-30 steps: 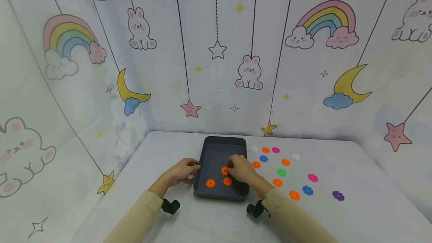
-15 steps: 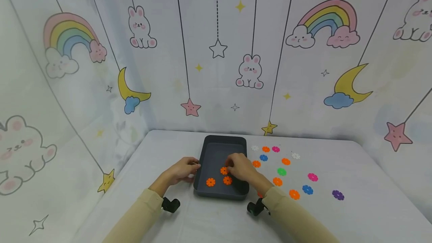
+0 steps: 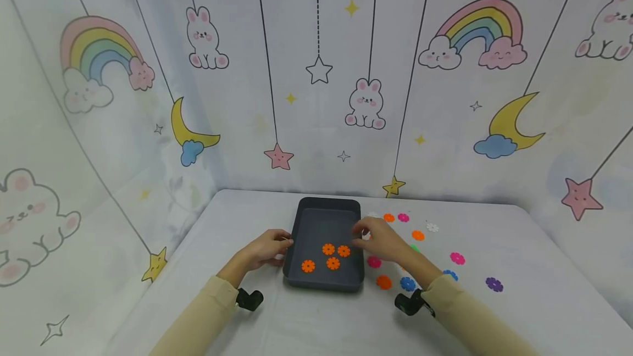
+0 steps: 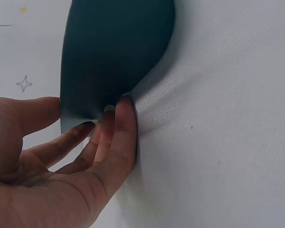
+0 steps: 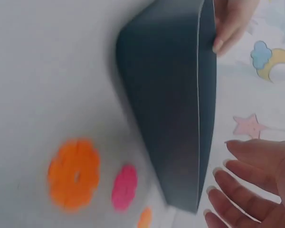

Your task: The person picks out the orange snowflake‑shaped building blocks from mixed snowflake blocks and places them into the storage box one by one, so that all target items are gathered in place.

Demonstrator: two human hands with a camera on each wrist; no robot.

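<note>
In the head view my left hand (image 3: 268, 248) is at the left side of a dark grey rectangular tray (image 3: 323, 283). The left wrist view has its thumb at the rim and its fingers against the outer wall of the tray (image 4: 116, 47). Several orange notched, flower-shaped discs (image 3: 333, 263) lie flat on the tray floor. One orange disc (image 3: 343, 251) is nearest my right hand (image 3: 383, 239), which hovers over the tray's right rim. In the right wrist view the right hand (image 5: 259, 183) has parted, loosely bent fingers with nothing between them.
Right of the tray, more flower-shaped discs are scattered on the white cloth: an orange one (image 3: 383, 282), a blue one (image 3: 407, 284), a pink one (image 3: 457, 258) and a purple one (image 3: 494, 284) among them. My right forearm covers some. A cartoon-printed curtain (image 3: 237, 98) stands behind the table.
My right hand has moved right, from inside the tray to its right rim. An orange disc formerly at its fingers now lies uncovered on the tray floor. The left hand stays in place.
</note>
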